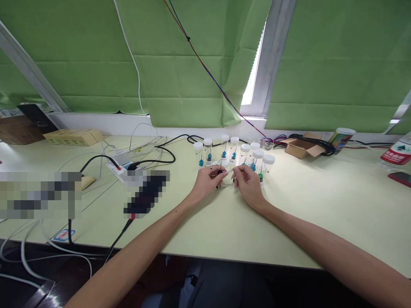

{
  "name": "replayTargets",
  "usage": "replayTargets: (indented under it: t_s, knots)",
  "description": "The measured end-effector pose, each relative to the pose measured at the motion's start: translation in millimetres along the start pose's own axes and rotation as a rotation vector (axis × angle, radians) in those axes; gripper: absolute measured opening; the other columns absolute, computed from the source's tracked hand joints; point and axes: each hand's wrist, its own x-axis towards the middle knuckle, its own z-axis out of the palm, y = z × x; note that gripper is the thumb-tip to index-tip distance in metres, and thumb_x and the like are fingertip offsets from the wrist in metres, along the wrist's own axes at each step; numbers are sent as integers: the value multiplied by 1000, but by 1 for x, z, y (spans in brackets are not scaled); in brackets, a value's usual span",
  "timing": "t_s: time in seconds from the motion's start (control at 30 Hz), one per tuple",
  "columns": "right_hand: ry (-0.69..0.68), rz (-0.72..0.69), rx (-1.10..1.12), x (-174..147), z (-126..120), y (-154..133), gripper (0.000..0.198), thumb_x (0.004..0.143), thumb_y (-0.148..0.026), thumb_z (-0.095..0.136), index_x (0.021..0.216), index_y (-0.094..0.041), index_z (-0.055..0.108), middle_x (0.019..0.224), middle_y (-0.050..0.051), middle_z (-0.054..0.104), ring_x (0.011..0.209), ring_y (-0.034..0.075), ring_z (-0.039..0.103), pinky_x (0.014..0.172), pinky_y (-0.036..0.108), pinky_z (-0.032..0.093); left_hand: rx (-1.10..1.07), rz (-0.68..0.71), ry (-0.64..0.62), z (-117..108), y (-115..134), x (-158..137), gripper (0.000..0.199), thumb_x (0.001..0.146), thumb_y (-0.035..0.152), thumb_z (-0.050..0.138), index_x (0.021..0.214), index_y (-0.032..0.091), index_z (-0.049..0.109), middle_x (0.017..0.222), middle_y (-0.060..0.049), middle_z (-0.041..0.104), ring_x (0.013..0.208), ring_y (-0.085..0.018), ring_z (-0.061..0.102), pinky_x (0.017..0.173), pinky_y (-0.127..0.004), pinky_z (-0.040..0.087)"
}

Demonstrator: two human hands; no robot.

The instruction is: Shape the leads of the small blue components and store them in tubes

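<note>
Jars (198, 155) with white lids (234, 140) hold blue bits (201, 163), one green (261, 176), on the yellow surface (321, 205). Nearer, the left hand (205, 183) has its fingers clamped on a dark thing (220, 172); I cannot tell if the right hand's (251, 185) are. Green blinds (180, 81) hang behind. A bottle (397, 150) has a red label (397, 157), too small to read.

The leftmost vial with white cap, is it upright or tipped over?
Upright: the vial stands on the table, its white cap on top.

Green blinds (180, 81), grey-white window frame (276, 55), daylight slit (256, 70), pale table (321, 196).
</note>
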Motion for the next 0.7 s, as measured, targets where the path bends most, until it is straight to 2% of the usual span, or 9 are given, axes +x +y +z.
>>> replayTargets:
  t_s: [0.7]
  knots:
    - [21, 27, -89, 0, -1, 3, 34, 96, -53, 51, 79, -23, 53, 52, -6, 47, 45, 12, 48, 49, 26, 40, 7, 12, -32, -1, -1, -1, 31, 84, 51, 65, 85, 20, 69, 65, 1, 56, 54, -13, 52, 57, -28, 41]
